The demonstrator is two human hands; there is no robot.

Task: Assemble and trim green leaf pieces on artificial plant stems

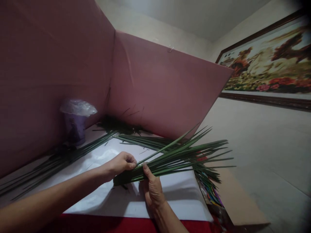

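Note:
A fan of long, narrow green leaves is held above a white work surface, its tips pointing right and its joined end at the left. My right hand grips the bundle from below, thumb on top near the joined end. With fingertips pinched, my left hand holds the base of one leaf strip at the upper edge of the fan. The left fingers hide where that strip meets the others.
White board lies on red cloth. Loose leaves lie at the left and back. A purple cup topped with clear plastic stands back left. Pink panels rise behind; a cardboard piece is at right.

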